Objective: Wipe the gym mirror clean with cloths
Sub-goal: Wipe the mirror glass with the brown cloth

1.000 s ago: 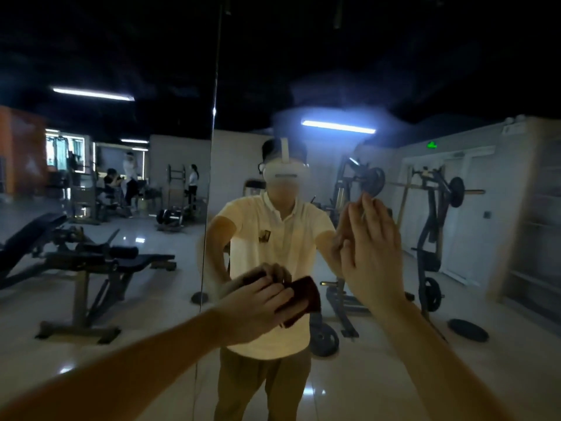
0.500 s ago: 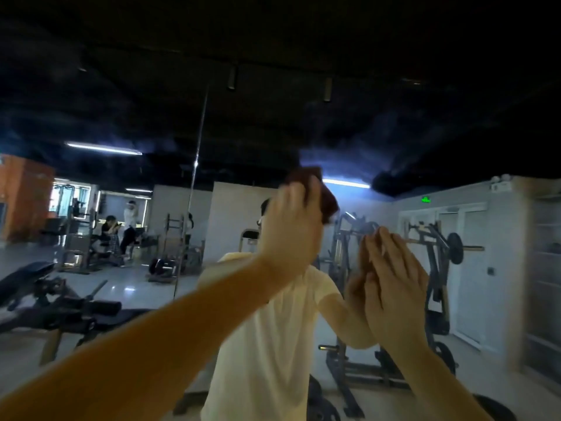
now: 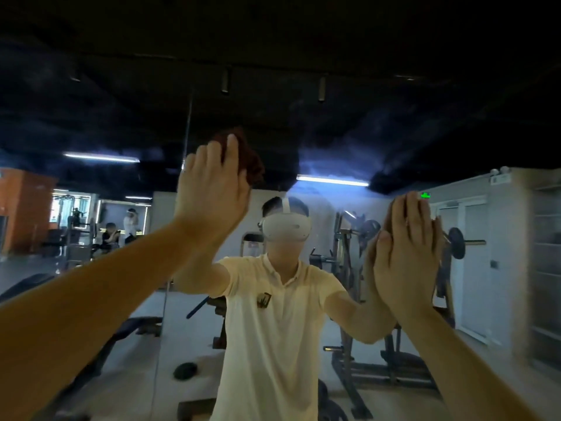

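The gym mirror (image 3: pixel 349 126) fills the view and reflects a person in a pale shirt and white headset. My left hand (image 3: pixel 212 189) is raised high, left of centre, and presses a dark red cloth (image 3: pixel 250 165) against the glass with fingers fairly straight. The bunched cloth shows above and to the right of the fingers. My right hand (image 3: pixel 406 256) lies flat on the mirror at the right with fingers straight and together, meeting its own reflection. It holds nothing.
A vertical seam (image 3: pixel 187 123) between mirror panels runs just left of my left hand. In the reflection are weight benches (image 3: pixel 100 344) at the left, a barbell rack (image 3: pixel 455 241) at the right, and people far back left.
My left hand has swept the cloth up from chest height to above the reflected head and leftward. The view has tilted up. My right hand has stayed flat on the glass.
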`<move>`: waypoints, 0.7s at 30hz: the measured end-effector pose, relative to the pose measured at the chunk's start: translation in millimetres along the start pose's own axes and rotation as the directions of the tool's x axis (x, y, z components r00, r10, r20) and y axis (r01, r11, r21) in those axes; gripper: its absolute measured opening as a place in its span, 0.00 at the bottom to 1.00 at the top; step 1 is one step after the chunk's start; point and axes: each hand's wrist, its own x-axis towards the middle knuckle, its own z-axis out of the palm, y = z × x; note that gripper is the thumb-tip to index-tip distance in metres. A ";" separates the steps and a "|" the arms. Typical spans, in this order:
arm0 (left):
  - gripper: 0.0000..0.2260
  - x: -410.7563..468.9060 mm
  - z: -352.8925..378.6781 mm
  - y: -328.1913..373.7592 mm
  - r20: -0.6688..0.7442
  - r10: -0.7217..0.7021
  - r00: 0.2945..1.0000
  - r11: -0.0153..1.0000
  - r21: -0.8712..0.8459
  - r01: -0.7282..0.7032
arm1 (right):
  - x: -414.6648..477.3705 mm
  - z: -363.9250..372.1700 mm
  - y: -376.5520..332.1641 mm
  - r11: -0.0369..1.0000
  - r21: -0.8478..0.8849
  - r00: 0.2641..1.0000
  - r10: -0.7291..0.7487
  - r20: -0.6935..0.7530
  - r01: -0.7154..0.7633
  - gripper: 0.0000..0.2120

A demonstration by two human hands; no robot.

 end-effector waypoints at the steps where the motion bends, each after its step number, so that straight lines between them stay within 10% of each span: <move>1: 0.27 5.8 0.3 23.2 -0.004 -0.022 1.000 1.000 -0.009 0.022 | 0.0 1.4 1.0 1.000 0.014 1.000 -0.013 -0.012 0.013 0.29; 9: 0.32 -8.5 -5.8 224.3 -0.008 0.348 0.938 0.926 -0.153 -0.345 | -2.2 -20.5 45.7 0.915 0.400 0.998 -0.059 -0.012 0.059 0.19; 13: 0.33 -19.3 -7.1 210.1 0.056 0.572 0.818 0.813 -0.167 -0.557 | -6.5 -21.4 53.7 0.948 0.309 0.997 0.072 0.015 -0.073 0.27; 21: 0.24 -19.6 -7.9 7.1 -0.015 0.174 0.985 0.985 0.017 -0.174 | -13.2 -21.5 23.7 0.991 0.103 0.996 0.086 0.006 -0.086 0.28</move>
